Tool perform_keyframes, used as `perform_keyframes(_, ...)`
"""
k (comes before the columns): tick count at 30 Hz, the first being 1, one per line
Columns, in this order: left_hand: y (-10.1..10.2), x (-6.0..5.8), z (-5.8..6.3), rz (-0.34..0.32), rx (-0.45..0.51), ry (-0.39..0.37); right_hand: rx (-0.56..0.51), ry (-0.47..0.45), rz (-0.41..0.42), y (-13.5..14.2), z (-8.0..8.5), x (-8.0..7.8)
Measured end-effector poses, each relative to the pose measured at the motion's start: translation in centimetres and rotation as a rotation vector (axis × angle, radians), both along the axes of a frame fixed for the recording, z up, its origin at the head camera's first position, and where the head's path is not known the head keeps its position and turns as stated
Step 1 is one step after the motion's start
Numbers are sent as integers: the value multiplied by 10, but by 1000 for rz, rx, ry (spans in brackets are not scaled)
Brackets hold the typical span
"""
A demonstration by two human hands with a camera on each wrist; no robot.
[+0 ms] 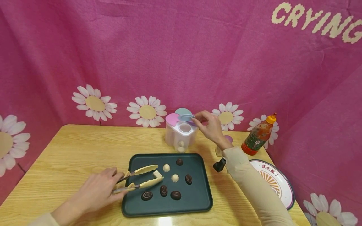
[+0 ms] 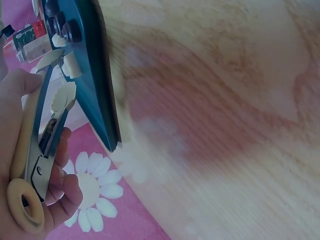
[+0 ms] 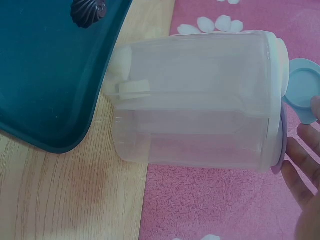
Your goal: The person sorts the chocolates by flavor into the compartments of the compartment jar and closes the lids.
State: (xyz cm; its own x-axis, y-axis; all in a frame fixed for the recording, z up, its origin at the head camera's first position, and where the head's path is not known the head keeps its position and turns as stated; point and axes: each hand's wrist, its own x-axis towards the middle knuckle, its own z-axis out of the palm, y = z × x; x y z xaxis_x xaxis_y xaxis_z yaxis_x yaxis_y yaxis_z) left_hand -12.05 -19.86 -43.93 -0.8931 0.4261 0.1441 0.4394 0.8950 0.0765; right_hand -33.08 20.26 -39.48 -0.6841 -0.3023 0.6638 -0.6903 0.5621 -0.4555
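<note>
My left hand grips a pair of tongs with cream tips, which reach over the dark green tray. A rectangular white chocolate lies between the parted tips. My right hand pinches the raised blue lid flap of a clear divided container. Below this flap a round opening shows in the white top. In the right wrist view, pale pieces show inside the container near its base, and the blue flap stands up under my fingertips.
Dark chocolates and small white swirled ones lie on the tray. A sauce bottle stands at the right, behind a patterned plate. A small purple-topped jar is partly hidden by my right wrist. A pink flowered cloth hangs behind.
</note>
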Motion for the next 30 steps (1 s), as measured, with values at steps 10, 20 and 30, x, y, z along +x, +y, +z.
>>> perform_keyframes(10,3,-2,-2,26,-9,-67,-2,1,-5,-1,0,0)
perform_keyframes(20,-2,-1,-6,27,-14,-38,0,-6,-1,-1,1,1)
perform_keyframes(30,-2,-3,-5,33,-25,-71,3,-13,-12,0,0,0)
